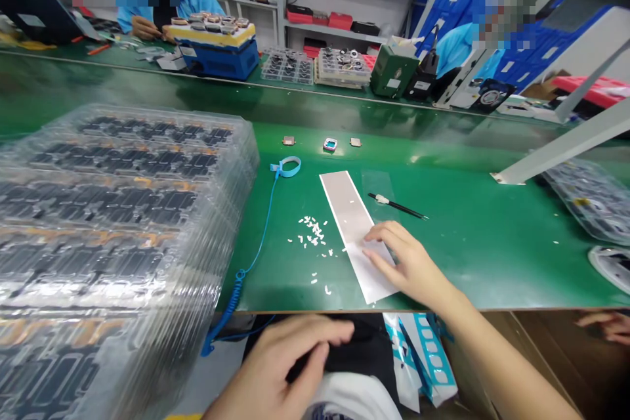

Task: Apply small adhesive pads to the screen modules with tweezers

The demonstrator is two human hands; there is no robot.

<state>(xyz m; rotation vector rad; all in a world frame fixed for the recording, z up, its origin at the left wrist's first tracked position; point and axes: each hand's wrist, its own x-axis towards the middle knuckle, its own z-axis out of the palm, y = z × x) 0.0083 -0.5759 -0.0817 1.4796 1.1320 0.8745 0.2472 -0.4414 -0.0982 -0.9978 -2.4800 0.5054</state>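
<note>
My right hand rests over the near half of a long strip of sheet, grey-beige with white edges. Its thumb and fingers are apart, and nothing shows between them. Small white pieces lie scattered just left of the strip. In front of the bench edge, above my lap, my left hand has its index finger stretched out and the thumb apart, holding nothing visible. A black pen-like tool with a white wrapped part lies beyond my right hand, beside a clear film.
Stacked clear trays of dark parts fill the left. A blue wrist strap with coiled cord lies beside them. Behind the strip sits a small framed part between two metal pieces. A white post stands right. Co-workers sit across the bench.
</note>
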